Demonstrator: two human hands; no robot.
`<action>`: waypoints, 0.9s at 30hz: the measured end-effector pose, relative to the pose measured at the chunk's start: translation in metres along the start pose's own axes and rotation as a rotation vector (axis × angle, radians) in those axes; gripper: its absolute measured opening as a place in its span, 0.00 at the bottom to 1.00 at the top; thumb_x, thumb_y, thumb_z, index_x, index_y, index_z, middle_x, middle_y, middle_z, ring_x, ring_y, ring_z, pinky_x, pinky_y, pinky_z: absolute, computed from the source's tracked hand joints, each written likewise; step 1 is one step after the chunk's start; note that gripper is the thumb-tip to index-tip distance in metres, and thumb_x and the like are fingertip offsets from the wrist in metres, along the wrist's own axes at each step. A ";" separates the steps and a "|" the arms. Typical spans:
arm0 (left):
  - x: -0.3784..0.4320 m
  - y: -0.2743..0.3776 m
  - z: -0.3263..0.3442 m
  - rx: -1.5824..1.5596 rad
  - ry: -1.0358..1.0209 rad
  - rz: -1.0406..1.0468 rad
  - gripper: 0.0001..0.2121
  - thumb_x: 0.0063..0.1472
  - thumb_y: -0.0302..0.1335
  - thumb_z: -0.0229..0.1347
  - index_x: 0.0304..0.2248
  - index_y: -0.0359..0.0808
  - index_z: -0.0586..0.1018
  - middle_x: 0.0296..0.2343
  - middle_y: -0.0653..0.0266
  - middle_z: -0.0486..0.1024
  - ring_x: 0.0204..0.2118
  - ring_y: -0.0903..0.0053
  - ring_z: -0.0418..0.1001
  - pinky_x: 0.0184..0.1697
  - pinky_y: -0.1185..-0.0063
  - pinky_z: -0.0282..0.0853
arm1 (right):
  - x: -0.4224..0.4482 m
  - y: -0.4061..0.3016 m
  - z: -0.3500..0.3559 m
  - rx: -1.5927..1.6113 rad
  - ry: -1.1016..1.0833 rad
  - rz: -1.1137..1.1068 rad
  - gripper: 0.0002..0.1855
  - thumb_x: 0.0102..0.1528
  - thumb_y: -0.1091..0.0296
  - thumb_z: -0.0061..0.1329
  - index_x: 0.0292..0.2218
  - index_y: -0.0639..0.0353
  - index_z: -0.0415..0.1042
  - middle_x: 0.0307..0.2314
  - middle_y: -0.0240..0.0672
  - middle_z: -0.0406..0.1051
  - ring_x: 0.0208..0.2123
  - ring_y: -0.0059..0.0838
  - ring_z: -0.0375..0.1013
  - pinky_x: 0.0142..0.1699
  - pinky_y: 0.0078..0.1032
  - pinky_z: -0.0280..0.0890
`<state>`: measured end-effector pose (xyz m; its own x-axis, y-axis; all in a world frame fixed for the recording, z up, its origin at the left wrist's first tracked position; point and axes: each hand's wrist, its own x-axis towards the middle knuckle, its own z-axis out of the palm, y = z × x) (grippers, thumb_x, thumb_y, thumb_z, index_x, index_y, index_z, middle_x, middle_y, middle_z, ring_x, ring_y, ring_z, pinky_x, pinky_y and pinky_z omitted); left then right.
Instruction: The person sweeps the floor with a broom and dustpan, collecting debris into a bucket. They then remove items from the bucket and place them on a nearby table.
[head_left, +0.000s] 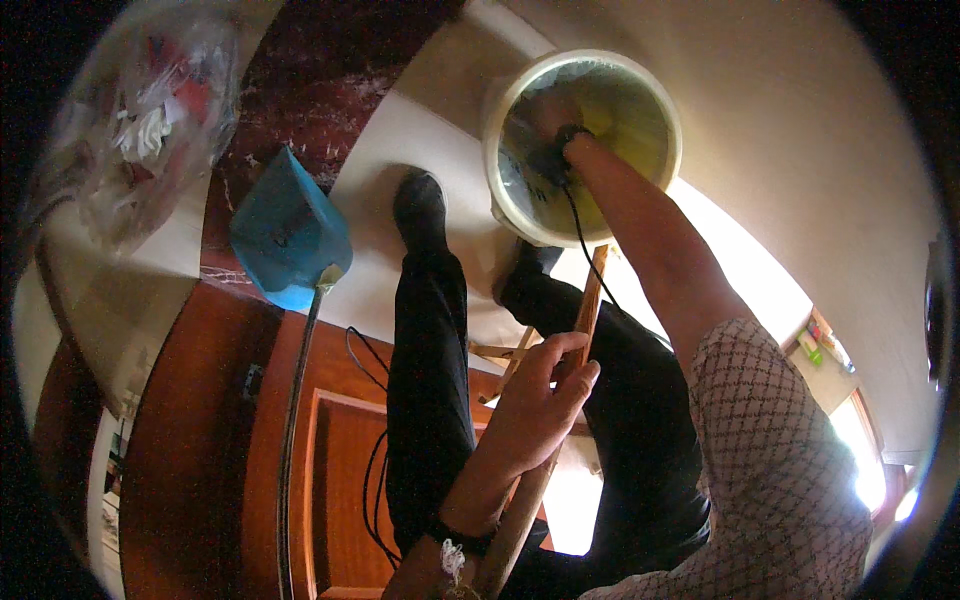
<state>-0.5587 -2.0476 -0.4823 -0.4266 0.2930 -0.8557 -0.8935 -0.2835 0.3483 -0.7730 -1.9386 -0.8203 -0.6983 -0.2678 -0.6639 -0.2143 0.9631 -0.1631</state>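
Note:
My left hand (544, 394), with a dark band at its wrist, has thumb and fingers around a long wooden stick (592, 300). This stick slants from the bottom of the view up to the rim of a pale round bucket (495, 150). My right arm reaches down into that bucket, which holds yellowish, murky contents. Inside it, my right hand (553, 112) is dim and blurred, and what its fingers touch is hidden. A black cable (581, 225) runs out of the bucket beside my right wrist and passes over my right leg.
A blue dustpan (289, 232) with a long metal handle (292, 450) stands to the left. Beyond it is a clear plastic bag (165, 112) with red and white contents. A wooden door (345, 487) with loops of black cable (367, 480) lies left of my legs.

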 end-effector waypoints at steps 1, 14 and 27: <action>0.001 -0.003 0.002 0.014 0.008 0.018 0.17 0.64 0.31 0.53 0.48 0.31 0.71 0.33 0.64 0.73 0.32 0.83 0.69 0.35 0.82 0.67 | 0.002 0.004 0.000 0.018 -0.036 -0.013 0.23 0.53 0.48 0.49 0.37 0.60 0.78 0.37 0.49 0.75 0.39 0.47 0.74 0.47 0.41 0.67; 0.005 -0.024 -0.002 -0.118 0.087 -0.066 0.18 0.64 0.36 0.53 0.46 0.31 0.71 0.24 0.70 0.70 0.24 0.86 0.66 0.26 0.85 0.64 | -0.006 0.022 0.022 0.263 -0.106 -0.060 0.30 0.52 0.45 0.54 0.48 0.59 0.71 0.41 0.47 0.74 0.40 0.48 0.74 0.50 0.39 0.67; 0.023 -0.024 0.004 -0.211 -0.029 0.272 0.24 0.60 0.27 0.58 0.52 0.27 0.64 0.49 0.50 0.68 0.53 0.67 0.68 0.56 0.74 0.64 | -0.136 0.046 -0.070 1.503 -0.505 0.419 0.10 0.62 0.62 0.45 0.41 0.58 0.70 0.18 0.25 0.65 0.14 0.19 0.63 0.19 0.19 0.62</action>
<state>-0.5475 -2.0303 -0.5083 -0.6518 0.2056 -0.7300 -0.6991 -0.5362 0.4731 -0.7355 -1.8602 -0.6865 -0.1875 -0.2510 -0.9496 0.9488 0.2037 -0.2412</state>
